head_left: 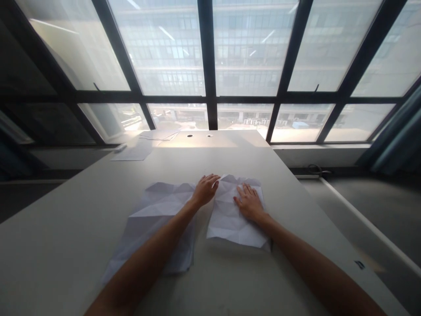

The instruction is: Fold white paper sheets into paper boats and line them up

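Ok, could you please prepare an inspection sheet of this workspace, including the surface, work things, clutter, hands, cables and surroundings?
Surface: pale table, two openings at far end.
Work things: creased paper; larger creased papers beside it, left.
Clutter: loose papers, far left; small dark thing, right edge.
Hands: right hand flat on the creased paper; left hand at its edge, grip unclear.
Cables: apparently one dark cable, right of table.
Surroundings: windows ahead; bluish curtain, right.

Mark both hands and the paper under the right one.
Left hand (204, 190): head view, back of the hand.
Right hand (249, 203): head view, back of the hand.
Paper (230, 219): head view, creased face beside the right hand.
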A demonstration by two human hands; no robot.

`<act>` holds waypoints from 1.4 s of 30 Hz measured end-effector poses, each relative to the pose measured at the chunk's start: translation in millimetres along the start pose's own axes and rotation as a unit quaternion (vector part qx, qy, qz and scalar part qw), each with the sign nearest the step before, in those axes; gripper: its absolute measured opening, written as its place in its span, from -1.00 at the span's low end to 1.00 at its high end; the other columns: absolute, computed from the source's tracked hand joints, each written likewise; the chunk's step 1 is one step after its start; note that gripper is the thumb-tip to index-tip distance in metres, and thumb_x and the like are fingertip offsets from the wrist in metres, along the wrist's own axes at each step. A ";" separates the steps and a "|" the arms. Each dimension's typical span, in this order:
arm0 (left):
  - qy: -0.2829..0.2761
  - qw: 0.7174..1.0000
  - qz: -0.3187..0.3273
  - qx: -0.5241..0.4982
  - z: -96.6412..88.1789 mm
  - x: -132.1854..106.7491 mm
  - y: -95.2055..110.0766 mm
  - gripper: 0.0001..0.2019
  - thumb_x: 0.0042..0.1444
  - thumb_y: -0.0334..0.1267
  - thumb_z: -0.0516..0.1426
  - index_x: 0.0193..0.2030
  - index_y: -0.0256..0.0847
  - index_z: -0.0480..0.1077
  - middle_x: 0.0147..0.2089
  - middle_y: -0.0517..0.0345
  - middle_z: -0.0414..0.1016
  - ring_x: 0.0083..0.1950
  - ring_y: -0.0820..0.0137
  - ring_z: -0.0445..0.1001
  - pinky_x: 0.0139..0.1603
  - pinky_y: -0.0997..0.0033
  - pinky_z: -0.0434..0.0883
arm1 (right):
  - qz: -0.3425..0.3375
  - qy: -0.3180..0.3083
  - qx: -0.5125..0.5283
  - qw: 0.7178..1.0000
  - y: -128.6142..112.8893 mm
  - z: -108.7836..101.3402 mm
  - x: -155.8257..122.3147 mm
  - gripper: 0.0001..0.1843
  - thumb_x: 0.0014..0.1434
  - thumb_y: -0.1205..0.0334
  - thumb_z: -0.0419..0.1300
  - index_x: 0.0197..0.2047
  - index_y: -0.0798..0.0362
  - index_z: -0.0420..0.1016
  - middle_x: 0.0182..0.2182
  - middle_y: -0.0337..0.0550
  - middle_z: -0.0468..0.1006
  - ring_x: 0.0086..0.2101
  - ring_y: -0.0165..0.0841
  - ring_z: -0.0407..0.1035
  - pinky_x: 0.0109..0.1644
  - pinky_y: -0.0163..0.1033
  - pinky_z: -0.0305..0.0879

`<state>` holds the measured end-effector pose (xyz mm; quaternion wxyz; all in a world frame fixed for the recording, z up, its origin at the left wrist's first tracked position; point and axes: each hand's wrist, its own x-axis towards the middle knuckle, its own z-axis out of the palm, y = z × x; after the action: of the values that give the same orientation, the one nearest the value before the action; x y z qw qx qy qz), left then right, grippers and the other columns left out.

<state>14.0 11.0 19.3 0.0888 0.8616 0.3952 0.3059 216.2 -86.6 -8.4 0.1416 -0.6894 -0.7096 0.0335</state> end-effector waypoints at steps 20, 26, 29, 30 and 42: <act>-0.102 0.993 0.055 -0.028 -22.6 16.4 13.0 -0.67 0.31 -0.16 -0.04 0.06 -0.15 0.46 0.06 0.00 0.51 0.08 0.24 0.46 0.16 0.26 0.33 | -0.020 0.008 0.003 1.000 0.2 0.3 -1.4 -0.39 0.34 0.00 -0.11 0.36 0.12 0.12 0.37 0.11 -0.01 0.34 -0.10 -0.18 0.35 0.05 -0.29; -0.134 0.985 0.108 0.031 22.3 -9.7 25.0 -0.58 0.31 -0.18 -0.03 0.27 -0.16 0.27 0.30 0.00 0.29 0.34 0.20 0.20 0.34 0.13 0.13 | -0.033 0.007 0.007 0.999 -1.2 1.6 -0.4 -0.38 0.34 0.00 -0.10 0.37 0.09 0.09 0.37 0.09 -0.01 0.35 -0.12 -0.18 0.36 0.04 -0.29; -0.180 0.972 0.098 0.112 27.2 -23.9 19.1 -0.45 0.33 0.03 -0.09 0.39 -0.11 0.06 0.44 0.04 0.00 0.46 0.11 -0.11 0.38 -0.05 -0.04 | -0.069 -0.006 0.017 0.997 -5.5 0.7 -2.1 -0.38 0.36 0.01 -0.12 0.39 0.09 0.06 0.37 0.07 -0.01 0.35 -0.17 -0.18 0.37 0.03 -0.31; -0.187 0.969 0.093 0.134 26.1 -27.5 18.4 -0.42 0.34 0.06 -0.13 0.41 -0.10 0.01 0.46 0.05 -0.06 0.47 0.10 -0.16 0.39 -0.06 -0.07 | -0.082 -0.009 0.020 0.996 -6.4 -0.2 -2.4 -0.38 0.36 0.01 -0.13 0.39 0.10 0.05 0.37 0.07 0.00 0.35 -0.18 -0.18 0.37 0.02 -0.31; -0.210 0.959 0.071 0.178 13.7 -42.6 24.3 -0.41 0.35 0.09 -0.24 0.44 -0.06 -0.08 0.48 0.04 -0.15 0.47 0.12 -0.19 0.38 -0.09 -0.13 | 0.003 -0.032 -0.046 0.998 42.5 1.0 28.8 -0.33 0.37 -0.03 -0.22 0.40 0.18 -0.02 0.38 0.06 -0.06 0.35 -0.18 -0.20 0.36 0.11 -0.32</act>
<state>16.1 -35.4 -1.5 -0.0067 0.9342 0.3534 0.0486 256.9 -56.1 -15.2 0.0868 -0.6960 -0.7124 0.0237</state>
